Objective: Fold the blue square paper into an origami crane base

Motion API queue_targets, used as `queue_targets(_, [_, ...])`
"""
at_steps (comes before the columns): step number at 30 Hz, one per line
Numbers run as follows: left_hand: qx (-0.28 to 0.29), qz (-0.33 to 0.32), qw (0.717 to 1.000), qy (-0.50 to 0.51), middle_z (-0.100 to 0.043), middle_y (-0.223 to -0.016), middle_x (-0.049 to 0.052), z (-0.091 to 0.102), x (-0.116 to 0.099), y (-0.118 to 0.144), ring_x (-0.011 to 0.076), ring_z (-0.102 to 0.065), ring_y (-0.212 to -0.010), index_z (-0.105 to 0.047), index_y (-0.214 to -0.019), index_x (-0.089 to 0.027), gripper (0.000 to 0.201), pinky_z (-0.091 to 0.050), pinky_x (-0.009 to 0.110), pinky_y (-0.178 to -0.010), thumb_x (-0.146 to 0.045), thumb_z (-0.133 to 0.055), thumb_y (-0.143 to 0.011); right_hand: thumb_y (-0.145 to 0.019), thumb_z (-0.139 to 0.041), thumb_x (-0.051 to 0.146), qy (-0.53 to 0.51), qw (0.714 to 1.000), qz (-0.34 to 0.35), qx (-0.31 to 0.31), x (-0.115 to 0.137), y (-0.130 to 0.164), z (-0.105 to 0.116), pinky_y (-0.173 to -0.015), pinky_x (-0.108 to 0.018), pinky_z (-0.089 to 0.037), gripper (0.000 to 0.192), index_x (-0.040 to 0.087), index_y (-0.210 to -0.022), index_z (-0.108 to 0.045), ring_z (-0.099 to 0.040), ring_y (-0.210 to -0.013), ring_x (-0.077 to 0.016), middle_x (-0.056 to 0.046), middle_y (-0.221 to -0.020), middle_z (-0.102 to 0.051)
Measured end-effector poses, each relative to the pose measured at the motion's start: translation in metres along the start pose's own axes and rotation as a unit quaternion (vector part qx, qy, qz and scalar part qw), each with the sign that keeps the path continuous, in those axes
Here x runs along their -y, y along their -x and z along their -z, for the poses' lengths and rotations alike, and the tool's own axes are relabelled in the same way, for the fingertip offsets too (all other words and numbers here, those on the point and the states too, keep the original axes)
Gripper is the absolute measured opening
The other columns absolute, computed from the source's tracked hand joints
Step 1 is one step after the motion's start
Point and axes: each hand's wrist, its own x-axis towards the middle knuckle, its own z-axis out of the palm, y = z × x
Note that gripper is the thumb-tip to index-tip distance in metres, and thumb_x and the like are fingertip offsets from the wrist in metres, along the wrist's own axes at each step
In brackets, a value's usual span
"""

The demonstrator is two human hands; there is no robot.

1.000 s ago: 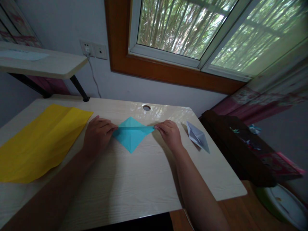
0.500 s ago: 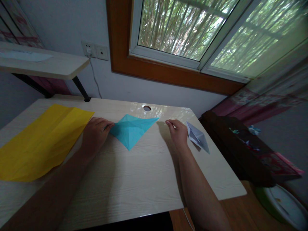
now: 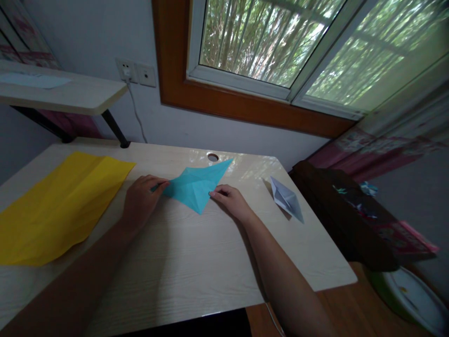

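A creased sheet of turquoise paper point(image 3: 194, 184), folded into a pointed shape, is held just over the desk between my hands. My left hand point(image 3: 143, 196) pinches its left corner. The thumb and fingers of my right hand point(image 3: 231, 199) are closed on its lower right edge. One long point of the paper reaches up to the right, another points down toward me. To the right of my right hand lies a folded pale grey paper piece point(image 3: 286, 200). Left of my left hand is a large yellow sheet of paper point(image 3: 63, 210).
The pale wooden desk point(image 3: 196, 271) has a round cable hole point(image 3: 213, 157) near its back edge. A raised shelf point(image 3: 87, 96) stands on black legs at the back left. Beyond the desk's right side are a dark wooden cabinet point(image 3: 326, 210) and a round bin point(image 3: 414, 299).
My right hand has moved left and taken hold of the turquoise paper's right edge. The paper has tilted, its right point now higher. My left hand keeps its pinch.
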Motion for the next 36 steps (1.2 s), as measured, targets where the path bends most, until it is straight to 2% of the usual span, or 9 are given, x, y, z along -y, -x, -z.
queue_targets(7, [0.02, 0.01, 1.0, 0.009, -0.076, -0.097, 0.005, 0.001, -0.004, 0.0, 0.0259, -0.067, -0.096, -0.075, -0.093, -0.027, 0.027, -0.05, 0.041, -0.092, -0.045, -0.054, -0.094, -0.084, -0.068, 0.047, -0.121, 0.992, -0.038, -0.006, -0.001, -0.001, 0.003, -0.072, -0.03, -0.042, 0.025, 0.022, -0.081, -0.066, -0.056, -0.074, -0.0162, 0.0, -0.079, -0.064])
queue_targets(13, [0.076, 0.021, 0.997, 0.021, -0.074, -0.104, 0.008, -0.004, -0.003, 0.001, 0.028, -0.067, -0.098, -0.073, -0.105, -0.023, 0.037, -0.05, 0.042, -0.09, -0.054, -0.056, -0.092, -0.085, -0.066, 0.05, -0.173, 0.982, -0.041, -0.064, -0.005, -0.003, 0.002, -0.071, -0.028, -0.043, 0.026, 0.024, -0.082, -0.06, -0.053, -0.073, -0.0152, 0.002, -0.077, -0.058])
queue_targets(17, [0.103, 0.023, 0.994, 0.009, -0.075, -0.097, 0.007, -0.006, 0.0, 0.001, 0.027, -0.068, -0.09, -0.075, -0.099, -0.025, 0.034, -0.05, 0.039, -0.083, -0.051, -0.055, -0.092, -0.084, -0.065, 0.052, -0.176, 0.979, -0.043, -0.095, -0.005, -0.005, 0.004, -0.072, -0.028, -0.044, 0.028, 0.025, -0.08, -0.056, -0.052, -0.073, -0.016, 0.001, -0.075, -0.055])
queue_targets(23, [0.109, 0.01, 0.994, -0.002, -0.074, -0.091, 0.006, -0.004, -0.001, 0.002, 0.026, -0.068, -0.084, -0.075, -0.091, -0.024, 0.033, -0.048, 0.038, -0.078, -0.048, -0.053, -0.094, -0.083, -0.065, 0.054, -0.189, 0.974, -0.052, -0.116, -0.013, -0.007, 0.004, -0.066, -0.027, -0.042, 0.031, 0.025, -0.08, -0.055, -0.049, -0.069, -0.0151, 0.003, -0.073, -0.052])
queue_targets(31, [0.123, -0.01, 0.992, 0.03, -0.07, -0.082, 0.005, 0.0, -0.015, 0.004, 0.0215, -0.064, -0.076, -0.071, -0.084, -0.021, 0.041, -0.046, 0.035, -0.072, -0.049, -0.045, -0.099, -0.085, -0.063, 0.054, -0.175, 0.972, -0.057, -0.149, -0.022, -0.008, 0.005, -0.067, -0.026, -0.042, 0.031, 0.023, -0.088, -0.059, -0.051, -0.072, -0.0151, 0.003, -0.077, -0.056])
queue_targets(36, [0.076, -0.001, 0.995, 0.06, -0.071, -0.1, 0.009, -0.003, -0.011, 0.0, 0.0242, -0.064, -0.097, -0.071, -0.099, -0.019, 0.038, -0.048, 0.038, -0.09, -0.044, -0.042, -0.101, -0.083, -0.066, 0.051, -0.188, 0.971, -0.071, -0.127, -0.018, -0.008, 0.007, -0.06, -0.026, -0.037, 0.029, 0.023, -0.087, -0.06, -0.047, -0.065, -0.0147, 0.003, -0.071, -0.052])
